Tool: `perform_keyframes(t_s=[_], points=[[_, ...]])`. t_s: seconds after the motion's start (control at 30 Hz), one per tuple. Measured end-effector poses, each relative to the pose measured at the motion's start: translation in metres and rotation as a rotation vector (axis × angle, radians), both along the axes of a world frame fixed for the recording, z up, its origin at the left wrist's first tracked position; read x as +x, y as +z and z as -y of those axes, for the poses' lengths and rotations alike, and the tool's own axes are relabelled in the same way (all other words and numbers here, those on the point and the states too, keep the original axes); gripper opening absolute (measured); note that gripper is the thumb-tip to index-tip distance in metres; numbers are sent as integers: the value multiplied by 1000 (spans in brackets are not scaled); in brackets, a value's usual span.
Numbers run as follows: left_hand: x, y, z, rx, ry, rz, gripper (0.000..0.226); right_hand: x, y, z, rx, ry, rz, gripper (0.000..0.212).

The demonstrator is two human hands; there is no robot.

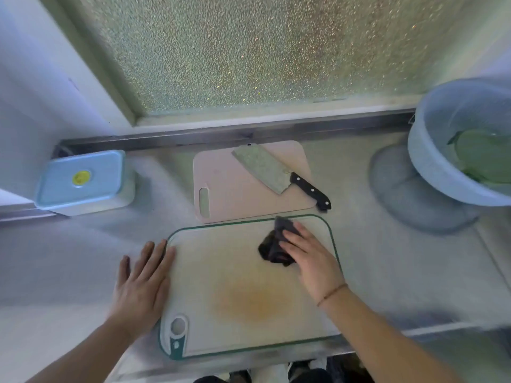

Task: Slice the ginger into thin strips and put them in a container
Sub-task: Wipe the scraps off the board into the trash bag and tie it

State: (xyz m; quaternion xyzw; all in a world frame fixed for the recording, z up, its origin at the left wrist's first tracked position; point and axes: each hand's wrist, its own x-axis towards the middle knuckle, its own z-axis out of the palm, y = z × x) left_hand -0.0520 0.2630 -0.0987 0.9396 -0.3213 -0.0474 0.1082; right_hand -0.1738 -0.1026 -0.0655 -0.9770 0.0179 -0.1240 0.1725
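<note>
Looking down, we see a steel counter holding a green-rimmed cutting board stained yellow. Behind it a pink board carries a cleaver. A lidded container sits far left. Our left hand rests flat, fingers straight, at the board's edge; our right hand presses a dark cloth with extended fingers. We cannot spot ginger.

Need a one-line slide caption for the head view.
Right hand presses dark cloth on stained cutting board; left hand steadies it.
</note>
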Motion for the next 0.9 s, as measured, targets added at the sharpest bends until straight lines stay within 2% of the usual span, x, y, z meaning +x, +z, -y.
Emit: perform_keyframes(t_s=[0.07,0.13,0.17,0.23,0.27,0.3,0.4,0.43,0.5,0.57,0.77,0.83,0.9], points=[[1,2,1,3,9,0,56,-20,3,40,16,-160,-18,41],[1,4,3,0,18,-1,58,-26,5,58,41,-175,-92,49],[-1,4,3,-9,21,-2,58,-24,7,63,72,-161,-93,47],[-3,6,7,-72,83,-3,55,-8,33,64,202,-208,-6,22],[-3,8,12,-119,133,6,53,4,47,66,275,-270,18,20],[-2,11,20,-169,190,27,50,18,62,68,310,-328,11,29],[4,24,52,-287,355,90,48,70,86,78,158,-435,-274,33],[6,27,66,-325,392,111,48,87,89,81,61,-460,-408,43],[8,32,95,-434,438,142,45,114,82,86,-141,-452,-603,59],[6,32,123,-543,417,156,41,129,73,88,-245,-397,-722,56],[-13,30,184,-688,306,50,33,139,67,81,-285,-282,-743,39],[-23,35,201,-736,273,-27,32,135,70,83,-237,-265,-737,36],[-36,48,219,-787,324,-159,27,126,75,85,-143,-295,-724,36]])
